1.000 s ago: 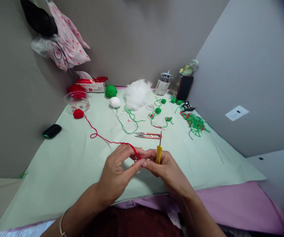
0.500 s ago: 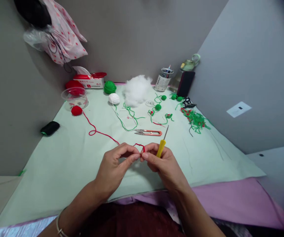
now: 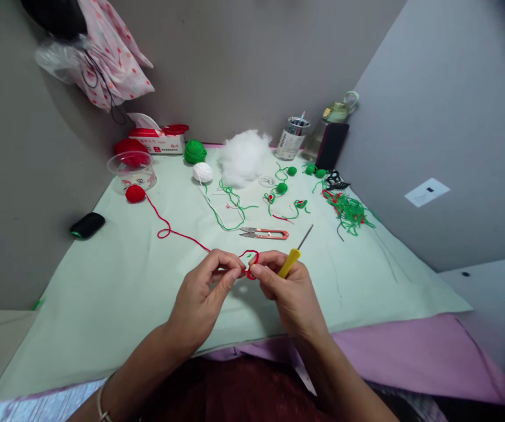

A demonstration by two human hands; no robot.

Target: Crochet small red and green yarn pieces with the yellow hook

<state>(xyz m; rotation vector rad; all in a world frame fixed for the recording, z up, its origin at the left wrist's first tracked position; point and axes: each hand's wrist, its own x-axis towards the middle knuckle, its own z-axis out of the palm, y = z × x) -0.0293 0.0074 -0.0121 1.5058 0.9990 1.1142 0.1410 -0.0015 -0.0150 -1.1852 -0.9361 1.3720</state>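
Between my fingertips is a small loop of red yarn point(image 3: 252, 274). My left hand point(image 3: 208, 290) pinches its left side with thumb and forefinger. With thumb and forefinger my right hand point(image 3: 290, 287) pinches the loop's other side, and it also holds a yellow-handled crochet hook point(image 3: 289, 263), whose metal tip points up and to the right. From my left hand the strand runs back to a red yarn ball point(image 3: 135, 194). Orange thread snips point(image 3: 265, 233) lie just beyond my hands.
Behind stand a clear plastic tub point(image 3: 133, 171), a white yarn ball point(image 3: 202, 172), a green yarn ball point(image 3: 195, 152), white stuffing point(image 3: 244, 157), a pen can point(image 3: 292, 139) and a bottle point(image 3: 334, 112) with a phone point(image 3: 332, 146). Green yarn scraps point(image 3: 350, 214) lie at the right, a black spool point(image 3: 88, 225) at the left.
The red yarn between my fingers now shows as a more open loop. The crochet hook has tilted further to the right, and my hands stay close together.
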